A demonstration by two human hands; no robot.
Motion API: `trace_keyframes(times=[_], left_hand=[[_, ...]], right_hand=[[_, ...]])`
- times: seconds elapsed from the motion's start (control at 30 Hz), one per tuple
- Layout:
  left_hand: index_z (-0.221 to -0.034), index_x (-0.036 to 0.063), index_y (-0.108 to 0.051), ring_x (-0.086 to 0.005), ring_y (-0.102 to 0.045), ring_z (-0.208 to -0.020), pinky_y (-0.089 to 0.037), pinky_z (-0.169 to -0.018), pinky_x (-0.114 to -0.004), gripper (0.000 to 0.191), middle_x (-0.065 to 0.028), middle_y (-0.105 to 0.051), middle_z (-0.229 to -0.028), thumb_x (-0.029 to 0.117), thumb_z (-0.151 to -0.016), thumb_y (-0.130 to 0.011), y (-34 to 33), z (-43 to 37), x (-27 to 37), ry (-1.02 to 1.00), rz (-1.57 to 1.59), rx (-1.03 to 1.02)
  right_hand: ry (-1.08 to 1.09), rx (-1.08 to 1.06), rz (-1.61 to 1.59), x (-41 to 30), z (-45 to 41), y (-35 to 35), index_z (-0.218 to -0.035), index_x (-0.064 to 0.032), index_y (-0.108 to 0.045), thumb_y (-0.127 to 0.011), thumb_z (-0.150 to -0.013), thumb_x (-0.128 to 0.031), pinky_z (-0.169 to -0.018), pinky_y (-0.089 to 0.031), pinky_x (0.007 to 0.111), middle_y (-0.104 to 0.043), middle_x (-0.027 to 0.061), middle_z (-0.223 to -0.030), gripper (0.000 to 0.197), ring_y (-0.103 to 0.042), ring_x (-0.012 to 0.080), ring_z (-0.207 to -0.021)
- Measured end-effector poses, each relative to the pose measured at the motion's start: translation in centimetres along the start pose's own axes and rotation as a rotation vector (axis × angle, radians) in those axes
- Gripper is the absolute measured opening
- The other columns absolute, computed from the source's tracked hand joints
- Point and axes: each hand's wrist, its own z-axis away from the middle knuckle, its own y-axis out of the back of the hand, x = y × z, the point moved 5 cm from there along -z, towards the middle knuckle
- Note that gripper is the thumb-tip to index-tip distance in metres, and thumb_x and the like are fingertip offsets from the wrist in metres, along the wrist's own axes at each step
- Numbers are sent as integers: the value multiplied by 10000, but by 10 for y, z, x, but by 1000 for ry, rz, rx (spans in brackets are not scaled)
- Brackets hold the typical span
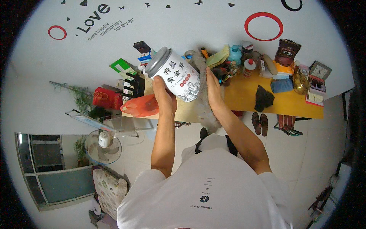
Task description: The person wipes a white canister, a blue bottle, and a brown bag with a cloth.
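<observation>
My left hand [165, 96] grips a white tea canister [180, 77] with a grey lid, printed with writing and a line drawing. The canister is tilted, its lid towards the upper left, and it is held above the table [186, 110]. Along its right side runs a long grey filmy thing [203, 106], possibly a plastic bag, which reaches past the table's front edge. My right hand [214, 88] lies against this grey thing with fingers pointing up. Whether those fingers close on it is hidden.
A red plastic bag [141, 106] and a black router [134, 86] are on the left. At the back right stand a blue pump bottle [235, 53], a white bottle with a red cap [249, 67] and a gold pot [300, 81]. A black cloth [263, 98] lies near the front edge.
</observation>
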Motion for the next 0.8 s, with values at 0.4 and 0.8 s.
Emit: trace_keyframes(times=[0.4, 0.8], left_hand=[[-1431, 17, -340, -255, -520, -1235, -403, -1055, -406, 804, -140, -494, -1361, 545, -906, -642, 3, 3, 18, -428, -385, 17], [-1429, -37, -354, -209, -505, -1240, -387, -1052, -354, 1073, -136, -517, -1345, 725, -757, -698, 7, 12, 12, -154, -233, -196]], right_hand=[[617, 88, 326, -35, 38, -16, -1208, 46, -548, -427, -1054, -274, -831, -480, 439, -647, 277, -987, 375, -637, 414, -927], [748, -235, 375, -72, 24, -23, -1294, 88, -459, -451, -1026, -221, -932, -442, 464, -590, 313, -1146, 410, -574, 450, -1070]])
